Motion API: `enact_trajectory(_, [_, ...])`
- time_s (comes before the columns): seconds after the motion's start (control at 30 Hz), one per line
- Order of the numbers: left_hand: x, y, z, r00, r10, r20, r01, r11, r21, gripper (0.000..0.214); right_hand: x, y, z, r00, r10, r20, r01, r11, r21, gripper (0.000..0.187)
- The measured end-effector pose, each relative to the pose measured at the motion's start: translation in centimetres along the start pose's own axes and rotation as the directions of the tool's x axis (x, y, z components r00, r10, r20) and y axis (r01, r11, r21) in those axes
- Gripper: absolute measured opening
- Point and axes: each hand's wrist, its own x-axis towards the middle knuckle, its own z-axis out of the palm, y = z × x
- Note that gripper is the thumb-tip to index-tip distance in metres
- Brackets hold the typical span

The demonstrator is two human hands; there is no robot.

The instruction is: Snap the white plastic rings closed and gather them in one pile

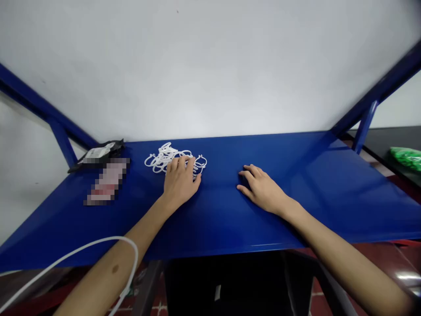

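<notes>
A tangled pile of thin white rings [166,153], plastic by their look, lies on the blue table [223,228] left of the middle. Some of the rings have a small gap or clasp with little knobs. My left hand [180,180] rests palm down on the near right part of the pile, thumb apart and fingers stretched over the rings, hiding some of them. To the right, my right hand [263,188] hovers over or lies on the bare blue surface, fingers spread and slightly bent, holding nothing.
A black plastic package [113,149] with a white label lies at the back left, beside a blurred-out pinkish item [107,182]. A white cable [82,248] loops over my left forearm. Blue frame bars [365,125] slant along both sides. A green bag [406,158] sits far right.
</notes>
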Motion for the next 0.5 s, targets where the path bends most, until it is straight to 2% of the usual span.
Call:
enact_trajectory(0.17, [0.0,0.0,0.5,0.999,-0.014,0.042,0.014,1.0,-0.001,0.038,0.0,-0.1,-0.1,1.0,0.002,0.01,-0.002,1.0,-0.018,0.046])
enact_trajectory(0.3, [0.2,-0.1,0.7,0.999,-0.007,0.031,0.007,1.0,0.021,0.036,-0.1,-0.1,-0.1,1.0,-0.002,0.012,0.002,1.0,-0.007,0.046])
enact_trajectory(0.4, [0.2,0.1,0.2,0.999,0.02,-0.037,-0.02,1.0,-0.021,0.032,0.0,-0.2,-0.1,1.0,0.008,0.008,-0.008,1.0,0.018,0.045])
enact_trajectory(0.5, [0.0,1.1,-0.7,0.982,0.122,-0.143,-0.136,0.986,-0.098,0.031,0.0,-0.7,-0.4,0.999,-0.013,-0.04,0.017,0.994,0.106,0.039])
